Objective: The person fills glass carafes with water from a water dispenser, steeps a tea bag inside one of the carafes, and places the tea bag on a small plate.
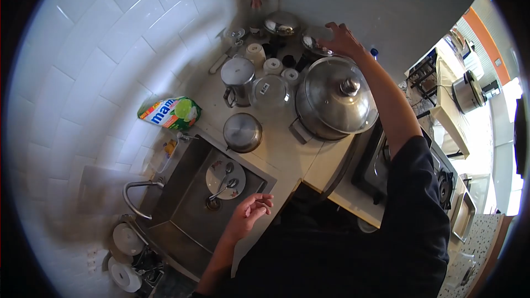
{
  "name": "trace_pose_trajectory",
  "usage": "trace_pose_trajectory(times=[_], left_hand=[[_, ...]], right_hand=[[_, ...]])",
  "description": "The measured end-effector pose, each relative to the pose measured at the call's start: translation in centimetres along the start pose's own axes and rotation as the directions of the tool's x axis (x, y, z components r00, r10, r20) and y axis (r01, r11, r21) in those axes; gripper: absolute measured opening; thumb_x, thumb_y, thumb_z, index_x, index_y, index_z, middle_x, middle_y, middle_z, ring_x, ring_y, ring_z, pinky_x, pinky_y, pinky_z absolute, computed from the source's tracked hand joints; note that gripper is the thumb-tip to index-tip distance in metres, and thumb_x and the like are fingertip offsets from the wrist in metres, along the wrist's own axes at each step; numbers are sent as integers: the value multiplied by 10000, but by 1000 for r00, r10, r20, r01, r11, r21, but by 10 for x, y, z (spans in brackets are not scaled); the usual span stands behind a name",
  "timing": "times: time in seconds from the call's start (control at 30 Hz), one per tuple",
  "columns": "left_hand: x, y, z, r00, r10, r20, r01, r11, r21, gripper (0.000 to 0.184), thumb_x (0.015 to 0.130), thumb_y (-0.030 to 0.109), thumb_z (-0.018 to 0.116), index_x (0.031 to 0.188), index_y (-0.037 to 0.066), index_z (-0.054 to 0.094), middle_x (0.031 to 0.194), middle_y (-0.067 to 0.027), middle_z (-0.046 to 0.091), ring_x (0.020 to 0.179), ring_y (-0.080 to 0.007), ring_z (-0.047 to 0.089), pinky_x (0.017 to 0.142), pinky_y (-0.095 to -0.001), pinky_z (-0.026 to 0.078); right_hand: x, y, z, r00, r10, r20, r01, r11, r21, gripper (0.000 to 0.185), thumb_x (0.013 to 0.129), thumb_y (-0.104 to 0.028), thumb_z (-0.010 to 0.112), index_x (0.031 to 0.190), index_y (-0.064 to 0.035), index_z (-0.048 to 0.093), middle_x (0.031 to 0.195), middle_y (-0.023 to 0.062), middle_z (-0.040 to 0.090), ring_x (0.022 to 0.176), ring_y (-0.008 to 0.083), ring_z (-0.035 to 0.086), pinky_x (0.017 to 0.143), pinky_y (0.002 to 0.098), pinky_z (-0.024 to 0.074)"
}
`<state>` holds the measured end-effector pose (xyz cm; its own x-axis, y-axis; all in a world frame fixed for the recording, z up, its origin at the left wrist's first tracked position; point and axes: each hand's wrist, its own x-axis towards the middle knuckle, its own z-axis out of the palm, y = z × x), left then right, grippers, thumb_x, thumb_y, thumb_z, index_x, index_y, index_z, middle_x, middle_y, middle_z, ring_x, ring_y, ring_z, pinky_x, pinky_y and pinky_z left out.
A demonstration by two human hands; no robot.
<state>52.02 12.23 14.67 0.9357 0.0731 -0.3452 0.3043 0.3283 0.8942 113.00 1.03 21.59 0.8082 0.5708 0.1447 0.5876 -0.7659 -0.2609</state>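
My right hand (343,41) reaches to the back of the counter, over a shiny round lidded pot (316,38). Its fingers are apart, and no object shows between them; whether they touch the lid I cannot tell. Below that forearm stands a large steel pot with a domed lid (331,96). Near the sink's front edge hovers my left hand (252,213), loosely curled with fingers partly apart and nothing visible in it. Beside it, a plate (234,174) with two spoons (231,185) lies in the steel sink (187,218).
An upturned metal bowl (243,132), a steel jug (238,80), a glass container (270,94) and several cups (273,66) crowd the counter. A detergent pouch (171,112) leans on the tiled wall. At right is a stove (375,168); a faucet (132,190) arches over the sink.
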Motion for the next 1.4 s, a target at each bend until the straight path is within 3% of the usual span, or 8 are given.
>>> trace_pose_trajectory(times=[0.1,0.4,0.7,1.0,1.1,1.2,1.3,1.4], left_hand=[[12,-4,-4,1000,21,9,-21,1000,-18,369,1052,37,602,1419,17,635,1175,-67,675,1048,-136,650,978,-314,537],[24,-5,-5,999,19,-48,-17,998,57,391,1028,7,623,1418,28,645,1171,-65,682,1099,-129,652,964,-317,545],[31,6,-2,994,-23,-109,25,999,22,403,1015,5,630,1416,35,650,1183,-66,691,1103,-132,657,947,-306,530],[38,6,-2,993,37,-108,-32,998,54,391,1019,26,636,1410,30,651,1191,-68,691,1070,-130,663,932,-297,524],[37,5,-2,994,6,-110,-1,999,51,394,1019,29,638,1413,29,649,1194,-69,691,1058,-130,666,934,-299,524],[35,9,2,992,5,-128,3,998,57,399,1020,24,640,1419,30,645,1191,-68,692,1067,-128,665,935,-299,525],[33,5,1,990,28,-136,-21,998,52,405,1020,11,638,1425,30,643,1184,-67,693,1072,-128,666,939,-298,526],[30,9,1,986,32,-164,-27,999,32,404,1020,2,634,1423,31,644,1181,-68,694,1069,-129,667,944,-298,527]], right_hand=[[33,14,12,976,161,149,-156,987,-44,1264,692,-835,821,1709,-253,347,1658,393,308,1501,653,365,1192,683,423],[75,14,54,927,156,340,-120,985,-123,1468,547,-907,864,1746,-390,193,1735,374,152,1565,675,202,1230,707,354],[90,27,89,940,158,301,-138,987,-88,1535,482,-840,937,1734,-382,177,1674,452,193,1554,681,209,1230,717,314],[93,46,103,966,55,253,-36,996,-78,1495,513,-810,936,1734,-369,195,1650,437,264,1540,672,230,1234,712,301],[89,43,103,963,87,254,-74,995,-60,1488,531,-848,910,1733,-316,214,1665,393,328,1580,596,200,1265,728,171],[82,34,105,986,50,160,-24,986,-163,1456,605,-873,862,1752,-304,169,1668,374,306,1560,642,222,1249,699,287],[35,-28,56,997,4,72,18,955,-297,1187,814,-775,781,1725,-208,273,1686,298,331,1585,561,248,1235,682,323],[32,-41,54,907,-397,-139,335,882,-332,739,962,-572,712,1523,-105,597,1579,239,529,1515,470,446,1137,628,480]])
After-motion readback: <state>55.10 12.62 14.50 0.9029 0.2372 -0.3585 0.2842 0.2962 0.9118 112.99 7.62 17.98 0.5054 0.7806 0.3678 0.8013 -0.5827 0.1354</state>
